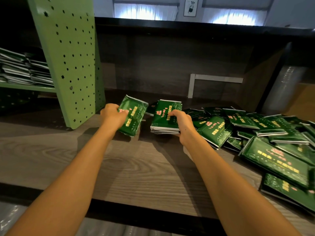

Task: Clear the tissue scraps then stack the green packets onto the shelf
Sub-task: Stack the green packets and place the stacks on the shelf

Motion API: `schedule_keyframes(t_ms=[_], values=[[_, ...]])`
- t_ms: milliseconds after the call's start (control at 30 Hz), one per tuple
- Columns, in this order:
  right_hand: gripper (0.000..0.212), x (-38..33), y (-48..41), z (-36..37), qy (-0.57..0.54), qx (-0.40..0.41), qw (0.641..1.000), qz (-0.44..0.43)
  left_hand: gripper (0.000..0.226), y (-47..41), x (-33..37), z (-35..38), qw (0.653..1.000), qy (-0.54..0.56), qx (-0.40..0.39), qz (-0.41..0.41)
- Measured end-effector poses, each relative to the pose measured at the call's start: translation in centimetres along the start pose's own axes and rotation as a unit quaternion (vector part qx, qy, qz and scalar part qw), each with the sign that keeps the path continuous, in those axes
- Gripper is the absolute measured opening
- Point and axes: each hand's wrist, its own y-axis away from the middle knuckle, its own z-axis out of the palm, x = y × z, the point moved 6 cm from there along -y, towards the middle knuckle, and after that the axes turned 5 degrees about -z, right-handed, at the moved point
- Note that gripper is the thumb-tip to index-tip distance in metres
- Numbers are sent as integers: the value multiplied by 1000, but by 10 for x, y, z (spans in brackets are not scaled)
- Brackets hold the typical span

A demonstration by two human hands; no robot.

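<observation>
Head, two hands (113,114) gripping green packets (166,116)

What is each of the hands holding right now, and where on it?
The left hand grips a single green packet by its left edge; the right hand grips a small stack of packets at its right side.

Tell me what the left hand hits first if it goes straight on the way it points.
Probably the dark back panel. The left hand, gripping a green packet, points between the green shelf side and the stack in the right hand; depth is unclear.
</observation>
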Motion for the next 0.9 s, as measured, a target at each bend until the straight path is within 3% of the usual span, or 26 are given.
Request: schedule_keyframes(t_ms=[167,267,400,533,667,733,900], values=[[56,-2,0,3,-10,-17,1000,-6,23,10,7,11,979,184,-76,-32],[55,-1,3,11,-5,-34,999,-13,20,19,11,26,964,229,-127,-51],[57,3,16,33,7,-53,999,-8,28,28,12,43,957,237,-149,-71],[40,2,16,40,-25,-76,997,-22,32,28,14,52,954,242,-161,-75],[78,1,25,39,28,-106,994,0,17,32,14,52,954,248,-153,-63],[83,3,19,35,45,-112,993,13,17,35,16,53,953,252,-156,-58],[64,-8,12,-6,7,-3,999,31,21,28,14,60,970,193,-145,-36]])
